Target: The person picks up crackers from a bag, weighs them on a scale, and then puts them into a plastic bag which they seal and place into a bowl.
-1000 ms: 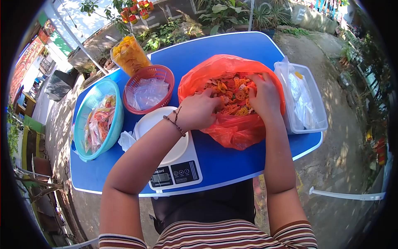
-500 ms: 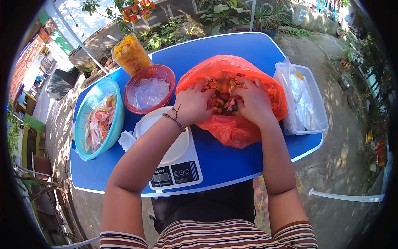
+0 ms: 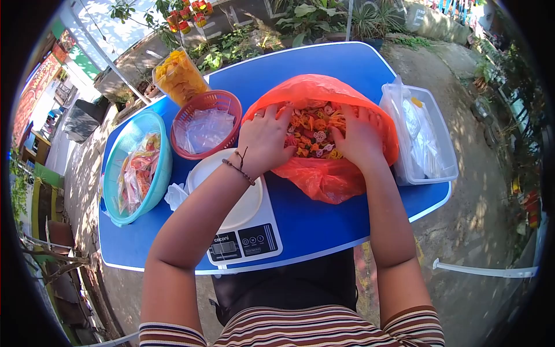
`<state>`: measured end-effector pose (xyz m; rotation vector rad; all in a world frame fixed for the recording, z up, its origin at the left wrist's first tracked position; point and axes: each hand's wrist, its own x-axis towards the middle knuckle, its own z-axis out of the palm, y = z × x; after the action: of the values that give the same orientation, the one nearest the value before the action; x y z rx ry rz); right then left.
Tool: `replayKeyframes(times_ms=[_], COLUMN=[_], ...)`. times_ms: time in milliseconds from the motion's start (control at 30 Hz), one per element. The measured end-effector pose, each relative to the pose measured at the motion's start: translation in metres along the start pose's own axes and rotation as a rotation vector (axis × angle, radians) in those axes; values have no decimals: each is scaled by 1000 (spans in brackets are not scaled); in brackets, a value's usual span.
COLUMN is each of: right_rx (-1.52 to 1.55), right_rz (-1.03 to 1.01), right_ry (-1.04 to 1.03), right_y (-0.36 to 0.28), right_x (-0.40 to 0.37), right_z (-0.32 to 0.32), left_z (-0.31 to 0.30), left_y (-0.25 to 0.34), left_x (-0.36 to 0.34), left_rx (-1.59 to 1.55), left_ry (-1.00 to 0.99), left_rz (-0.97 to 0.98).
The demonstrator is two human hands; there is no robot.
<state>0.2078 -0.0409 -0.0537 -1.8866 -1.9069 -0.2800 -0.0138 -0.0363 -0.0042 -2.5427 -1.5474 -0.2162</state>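
A red-orange plastic bag [image 3: 324, 182] lies wide open on the table, filled with small colourful snack-like pieces [image 3: 315, 130] in orange, red, yellow and pink, some wheel-shaped. My left hand [image 3: 265, 137] rests at the bag's left side, fingers spread over the rim and the edge of the pieces. Inside the right part of the bag, my right hand [image 3: 359, 137] lies on the pieces with its fingers apart. Neither hand grips anything that I can see. Under my left forearm sits a white kitchen scale [image 3: 269, 215] with a round pan, partly hidden.
To the left stand a turquoise basket [image 3: 163, 179] of filled packets and a red basket [image 3: 236, 124] of clear plastic bags. Behind them is a clear container of yellow chips [image 3: 180, 75]. A clear plastic box [image 3: 445, 139] stands right, on the blue table [image 3: 324, 231].
My hands have moved apart, the left one leftward and the right one slightly rightward. More of the pieces between them now shows.
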Motion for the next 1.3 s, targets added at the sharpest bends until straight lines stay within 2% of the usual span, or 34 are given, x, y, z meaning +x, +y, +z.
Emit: replayKeyframes(times_ms=[67, 167, 267, 367, 467, 567, 633, 667, 767, 867, 967, 1167, 1267, 1300], right_rx=[29, 347, 504, 937, 960, 514, 350, 265, 102, 186, 295, 857, 1154, 1084], right_rz=[-67, -181, -327, -299, -145, -44, 133, 223, 73, 45, 26, -112, -69, -113], right_ry=[-13, -199, -129, -251, -131, -57, -188, -253, -161, -277, -240, -226, -342, -341], right_y=[-9, -19, -26, -27, -7, 24, 34, 36, 35, 31, 15, 13, 0, -5], right_x=[-3, -2, -6, 0, 10, 17, 17, 16, 15, 16, 8, 9, 6, 5], right_z=[-1, -5, 5, -19, -24, -15, -13, -11, 1, -10, -15, 1, -5, -12], left_z=[-2, -7, -10, -6, 0, 4, 13, 18, 23, 16, 6, -10, -20, -25], left_y=[-1, 6, 17, 21, 23, 26, 30, 31, 34, 30, 21, 8, 1, 1], left_x=[7, 17, 25, 31, 34, 35, 35, 33, 29, 29, 26, 14, 5, 2], left_rx=[-57, -200, -349, -512, -682, -704, -647, -564, -321, -163, -167, -168, -198, -222], left_ry=[77, 112, 68, 83, 96, 10, -62, -77, -88, -65, -98, -171, -201, -201], left_rz=[47, 71, 41, 43, 110, 250, 373, 362, 323, 274, 242, 164, 126, 121])
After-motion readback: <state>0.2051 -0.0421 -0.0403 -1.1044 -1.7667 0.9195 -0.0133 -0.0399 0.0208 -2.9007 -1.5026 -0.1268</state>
